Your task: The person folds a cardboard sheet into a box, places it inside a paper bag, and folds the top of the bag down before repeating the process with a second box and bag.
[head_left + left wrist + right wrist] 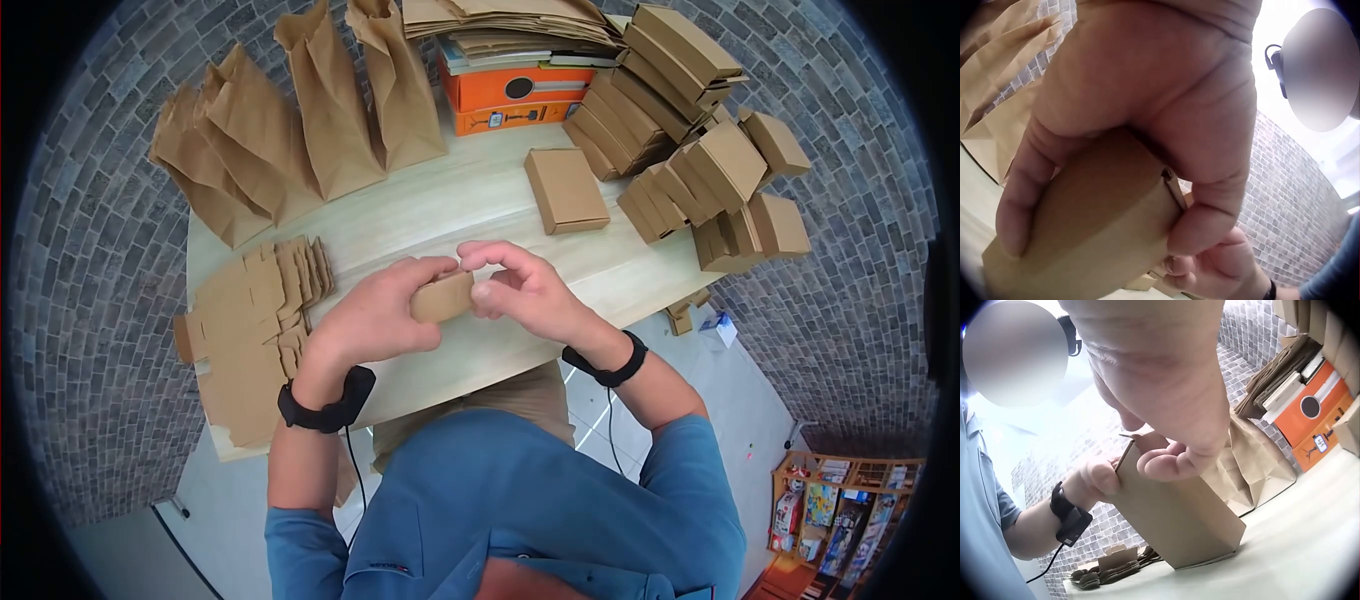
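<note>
A small brown cardboard box is held above the table's front part, in front of my body. My left hand grips it, thumb on one side and fingers on the other. In the left wrist view, the hand spans the box from above. My right hand is at the box's other end, with curled fingertips at its upper edge. The right wrist view has the box standing on end, its lower end close over the tabletop; a small flap sticks up beside the right fingers.
Flat cardboard blanks are stacked at the left. Brown paper bags stand along the back left. A closed box lies right of centre, before piled boxes. Orange boxes carry flat cardboard at the back.
</note>
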Demonstrator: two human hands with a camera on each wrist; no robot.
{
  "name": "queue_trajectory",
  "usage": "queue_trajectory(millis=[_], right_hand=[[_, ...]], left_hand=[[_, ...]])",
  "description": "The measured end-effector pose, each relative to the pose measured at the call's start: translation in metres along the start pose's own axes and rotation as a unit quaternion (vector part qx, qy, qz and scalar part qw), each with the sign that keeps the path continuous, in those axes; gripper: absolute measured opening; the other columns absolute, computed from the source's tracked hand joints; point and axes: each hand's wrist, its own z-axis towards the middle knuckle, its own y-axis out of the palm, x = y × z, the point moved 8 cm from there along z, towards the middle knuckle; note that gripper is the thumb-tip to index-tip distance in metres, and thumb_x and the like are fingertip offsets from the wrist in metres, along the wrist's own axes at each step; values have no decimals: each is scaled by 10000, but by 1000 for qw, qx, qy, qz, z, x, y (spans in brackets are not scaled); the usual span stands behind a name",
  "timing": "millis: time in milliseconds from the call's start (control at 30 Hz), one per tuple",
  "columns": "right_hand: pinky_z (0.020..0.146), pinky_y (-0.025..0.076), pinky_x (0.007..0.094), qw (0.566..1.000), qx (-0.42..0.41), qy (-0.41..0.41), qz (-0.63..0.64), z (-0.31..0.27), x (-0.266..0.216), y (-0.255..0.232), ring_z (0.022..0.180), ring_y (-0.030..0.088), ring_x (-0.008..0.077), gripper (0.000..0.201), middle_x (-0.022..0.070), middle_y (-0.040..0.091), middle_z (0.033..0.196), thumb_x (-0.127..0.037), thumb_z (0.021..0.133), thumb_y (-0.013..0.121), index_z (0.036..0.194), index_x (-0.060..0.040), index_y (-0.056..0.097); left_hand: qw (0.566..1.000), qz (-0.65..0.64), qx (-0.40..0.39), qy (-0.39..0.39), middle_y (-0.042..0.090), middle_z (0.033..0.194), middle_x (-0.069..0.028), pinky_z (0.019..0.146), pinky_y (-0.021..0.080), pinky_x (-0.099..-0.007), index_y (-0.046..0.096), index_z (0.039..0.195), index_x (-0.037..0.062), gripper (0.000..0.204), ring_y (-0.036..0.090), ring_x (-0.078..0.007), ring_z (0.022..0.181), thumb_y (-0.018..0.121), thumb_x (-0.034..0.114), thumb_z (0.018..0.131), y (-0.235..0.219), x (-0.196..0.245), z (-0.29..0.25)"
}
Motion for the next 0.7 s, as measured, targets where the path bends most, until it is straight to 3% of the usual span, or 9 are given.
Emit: queue_trajectory(millis=[67, 133, 233, 300, 367, 700], right_hand=[[827, 553, 291, 999, 9, -23, -30, 2, 0, -1, 1005, 636, 129, 227, 100, 478, 1427, -202, 1019, 602, 1192, -57, 586], [862, 537, 289, 998, -14, -50, 31, 5, 1, 0, 1085, 600, 131, 125, 109, 433, 1471, -176, 1009, 617, 1040, -67, 566], [902, 528, 303, 996, -31, -59, 57, 5, 4, -4, 1138, 573, 135, 117, 120, 440, 1472, -176, 1014, 608, 992, -76, 551], [915, 529, 312, 996, -30, -49, 66, 4, 8, -7, 1144, 572, 138, 115, 125, 445, 1471, -176, 1016, 603, 990, -77, 550], [928, 530, 321, 996, -28, -40, 75, 3, 11, -8, 1151, 571, 141, 113, 130, 450, 1470, -177, 1018, 598, 988, -79, 548], [925, 553, 330, 994, -10, -12, 106, -3, 19, 0, 1140, 581, 148, 125, 134, 504, 1421, -178, 1025, 584, 1000, -71, 525]], left_hand=[[997, 51, -52, -7, 616, 1244, -197, 1012, 476, -380, 573, 1349, 29, 700, 593, -347, 1167, 678, 126, 663, 5, 5, 0], [997, 59, -57, 7, 619, 1241, -194, 1013, 476, -377, 578, 1343, 29, 695, 592, -347, 1169, 677, 123, 661, 6, 5, 0], [996, 61, -62, 26, 620, 1240, -189, 1015, 475, -371, 585, 1336, 31, 693, 589, -345, 1175, 675, 115, 655, 2, -1, 1], [996, 57, -66, 34, 619, 1241, -186, 1017, 473, -368, 585, 1336, 33, 695, 586, -343, 1179, 675, 111, 652, 1, 0, 1], [996, 46, -77, -5, 615, 1299, -201, 1062, 445, -370, 572, 1329, -15, 704, 569, -339, 1234, 649, 123, 644, 0, 0, 1], [995, 29, -93, 18, 625, 1286, -180, 1067, 438, -377, 571, 1329, 1, 718, 570, -333, 1225, 640, 110, 623, 1, -2, 1]])
